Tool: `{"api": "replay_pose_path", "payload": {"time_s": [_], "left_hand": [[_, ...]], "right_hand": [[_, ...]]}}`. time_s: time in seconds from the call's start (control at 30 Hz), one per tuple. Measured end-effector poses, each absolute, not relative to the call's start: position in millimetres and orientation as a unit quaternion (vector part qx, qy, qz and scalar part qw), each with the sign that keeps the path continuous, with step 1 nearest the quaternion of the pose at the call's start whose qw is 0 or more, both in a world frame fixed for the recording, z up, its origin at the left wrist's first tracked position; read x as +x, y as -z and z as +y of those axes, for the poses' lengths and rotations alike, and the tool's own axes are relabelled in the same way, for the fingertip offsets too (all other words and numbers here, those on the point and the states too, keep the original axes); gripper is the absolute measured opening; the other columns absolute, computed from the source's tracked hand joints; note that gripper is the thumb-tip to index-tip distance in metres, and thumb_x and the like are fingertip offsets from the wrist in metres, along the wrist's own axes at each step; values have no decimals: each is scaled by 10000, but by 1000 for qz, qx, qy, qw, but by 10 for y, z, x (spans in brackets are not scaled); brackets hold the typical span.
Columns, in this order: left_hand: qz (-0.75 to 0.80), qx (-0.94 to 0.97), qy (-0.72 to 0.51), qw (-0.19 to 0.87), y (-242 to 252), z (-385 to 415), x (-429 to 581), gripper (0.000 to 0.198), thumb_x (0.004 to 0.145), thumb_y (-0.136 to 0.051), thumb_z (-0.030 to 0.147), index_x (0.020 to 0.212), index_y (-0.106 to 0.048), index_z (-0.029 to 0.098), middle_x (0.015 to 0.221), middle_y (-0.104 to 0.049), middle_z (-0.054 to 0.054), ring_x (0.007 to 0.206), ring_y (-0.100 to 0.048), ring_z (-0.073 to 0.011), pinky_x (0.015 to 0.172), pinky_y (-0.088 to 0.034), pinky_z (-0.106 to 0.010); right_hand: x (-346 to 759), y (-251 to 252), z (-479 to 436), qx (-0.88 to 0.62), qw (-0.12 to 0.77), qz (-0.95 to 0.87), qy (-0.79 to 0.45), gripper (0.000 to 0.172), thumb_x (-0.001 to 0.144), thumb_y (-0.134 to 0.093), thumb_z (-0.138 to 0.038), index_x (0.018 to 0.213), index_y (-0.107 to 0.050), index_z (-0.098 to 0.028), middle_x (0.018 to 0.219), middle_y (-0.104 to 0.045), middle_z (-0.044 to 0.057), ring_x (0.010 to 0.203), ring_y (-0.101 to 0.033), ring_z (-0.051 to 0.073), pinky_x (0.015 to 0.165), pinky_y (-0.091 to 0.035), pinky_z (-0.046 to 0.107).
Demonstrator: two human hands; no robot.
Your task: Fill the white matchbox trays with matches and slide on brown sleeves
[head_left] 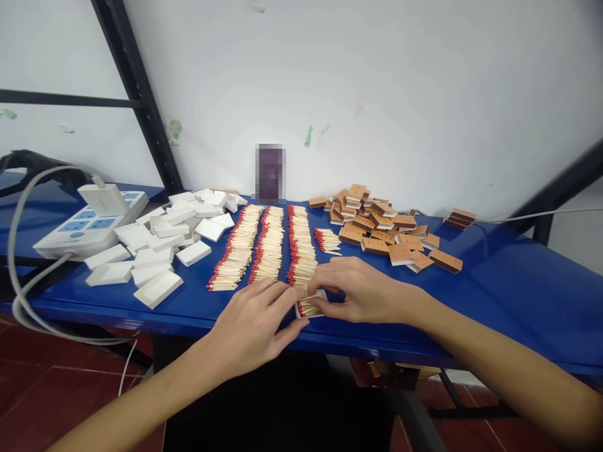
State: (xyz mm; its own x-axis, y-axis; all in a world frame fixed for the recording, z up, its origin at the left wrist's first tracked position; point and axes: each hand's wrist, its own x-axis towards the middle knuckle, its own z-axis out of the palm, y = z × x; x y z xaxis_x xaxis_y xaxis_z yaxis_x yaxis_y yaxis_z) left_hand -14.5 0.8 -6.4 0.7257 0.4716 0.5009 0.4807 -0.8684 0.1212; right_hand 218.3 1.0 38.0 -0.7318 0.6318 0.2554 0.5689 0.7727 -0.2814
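Note:
A small white matchbox tray (pixel 311 307) filled with red-tipped matches rests near the front edge of the blue table (pixel 509 282). My left hand (pixel 254 323) grips its left side with curled fingers. My right hand (pixel 358 292) pinches its right side and top. Just behind the hands lie three long rows of matches (pixel 268 245) and a small loose bunch of matches (pixel 327 240). To the left is a heap of empty white trays (pixel 160 245). To the right is a heap of brown matchbox sleeves (pixel 386 229).
A white power strip (pixel 89 223) with a plugged adapter and grey cable sits at the far left. A dark blurred object (pixel 270 172) leans on the white wall. Black shelf struts (pixel 136 88) cross the left; the floor below has red tiles.

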Motion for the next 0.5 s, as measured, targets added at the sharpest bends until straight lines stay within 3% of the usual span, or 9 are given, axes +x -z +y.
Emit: {"api": "replay_pose_path", "payload": {"time_s": [0.13, 0.33, 0.5], "left_hand": [[-247, -931, 269, 17, 45, 6, -145, 275, 993, -503, 372, 1198, -512, 188, 996, -692, -52, 890, -639, -242, 762, -512, -385], [-242, -937, 253, -2, 9, -14, -137, 223, 996, -477, 376, 974, -585, 182, 881, -675, -47, 826, -613, -232, 733, -507, -384], [-226, -937, 264, -9, 28, -16, -147, 173, 973, -535, 350, 1012, -576, 186, 959, -680, -44, 860, -621, -220, 755, -513, -367]], "right_hand": [[2188, -385, 27, -329, 169, -920, -128, 70, 909, -594, -226, 915, -649, -184, 827, -664, 8, 717, -563, 117, 664, -391, 239], [2168, -434, 18, -325, 149, -918, -172, 123, 915, -585, -229, 831, -654, -171, 741, -614, -4, 647, -518, 105, 606, -367, 235], [2166, -444, 2, -312, 151, -919, -186, 133, 893, -577, -205, 779, -638, -171, 667, -546, -25, 591, -475, 95, 569, -346, 228]]}}
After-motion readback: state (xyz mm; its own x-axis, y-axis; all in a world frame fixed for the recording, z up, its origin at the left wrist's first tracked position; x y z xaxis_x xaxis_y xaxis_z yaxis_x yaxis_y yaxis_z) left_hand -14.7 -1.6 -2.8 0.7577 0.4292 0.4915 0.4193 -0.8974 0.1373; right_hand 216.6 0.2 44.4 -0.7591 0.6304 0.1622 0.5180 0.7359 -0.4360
